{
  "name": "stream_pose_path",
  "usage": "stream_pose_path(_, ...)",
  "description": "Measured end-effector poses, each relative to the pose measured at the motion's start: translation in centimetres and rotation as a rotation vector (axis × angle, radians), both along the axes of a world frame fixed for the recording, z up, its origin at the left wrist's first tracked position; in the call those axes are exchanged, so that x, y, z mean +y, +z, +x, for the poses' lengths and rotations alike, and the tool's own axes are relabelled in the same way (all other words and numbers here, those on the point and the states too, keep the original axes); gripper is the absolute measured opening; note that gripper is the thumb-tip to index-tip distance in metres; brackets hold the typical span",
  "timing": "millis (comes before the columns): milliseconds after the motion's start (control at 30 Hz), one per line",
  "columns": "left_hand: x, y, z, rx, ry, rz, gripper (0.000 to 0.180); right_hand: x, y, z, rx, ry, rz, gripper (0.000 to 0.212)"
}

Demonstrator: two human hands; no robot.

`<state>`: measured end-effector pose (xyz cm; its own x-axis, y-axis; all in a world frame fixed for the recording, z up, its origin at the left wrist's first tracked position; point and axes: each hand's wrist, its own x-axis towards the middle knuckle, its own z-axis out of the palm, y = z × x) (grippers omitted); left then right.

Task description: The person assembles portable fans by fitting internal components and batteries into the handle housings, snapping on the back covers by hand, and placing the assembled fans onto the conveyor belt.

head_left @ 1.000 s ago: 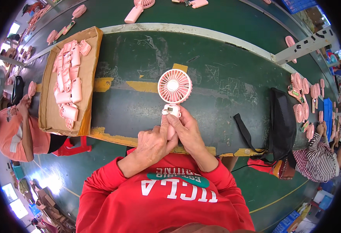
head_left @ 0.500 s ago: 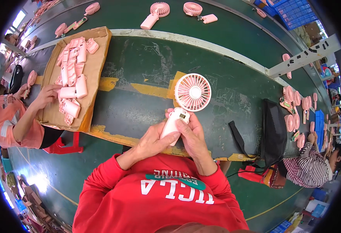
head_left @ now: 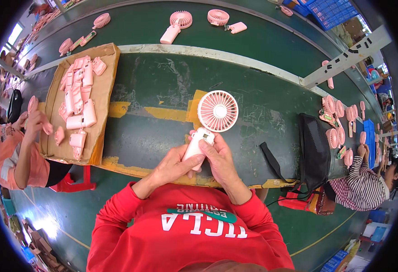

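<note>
A pink fan (head_left: pixel 213 120) is held over the near edge of the bench (head_left: pixel 149 140), its round head (head_left: pixel 218 111) pointing to the bench's far side and its handle (head_left: pixel 197 148) slanting back to the near side. Both hands grip it, as I see it from here: the left hand (head_left: pixel 175 164) cups the lower handle, thumb laid across its face, and the right hand (head_left: pixel 222 164) clasps the upper part from the other side, thumb just below the small dark display (head_left: pixel 205 135). To hold it well, I'd say, cradle the handle from beneath, press evenly with the thumbs, leave the display uncovered and don't squeeze the head. The handle lies between the thumbs and the fingers, most of them hidden under it; the head is out past the fingertips, and whether it touches the bench I can't tell. On the bench's left part sits a cardboard box (head_left: pixel 110 86) of pink shells (head_left: pixel 89 113), a neighbour's hand (head_left: pixel 34 121) near it among pink pieces. On the bench's right part stands a black bag (head_left: pixel 314 149), and beyond its pale far rim lie more fans (head_left: pixel 181 19)
</note>
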<state>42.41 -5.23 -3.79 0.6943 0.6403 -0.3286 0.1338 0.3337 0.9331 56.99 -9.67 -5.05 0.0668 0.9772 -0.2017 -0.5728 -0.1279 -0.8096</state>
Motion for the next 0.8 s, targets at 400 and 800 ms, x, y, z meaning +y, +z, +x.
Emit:
stream_pose_path(400,23.1,2.7,-0.5,0.889,0.542,1.369,0.033,5.8,-2.7,11.1,-0.552,0.178,-0.056,0.026)
stream_pose_path(800,33.4,-6.8,-0.2,0.984,0.632,1.268,0.056,26.8,-3.2,23.4,-1.945,-0.272,0.455,0.034)
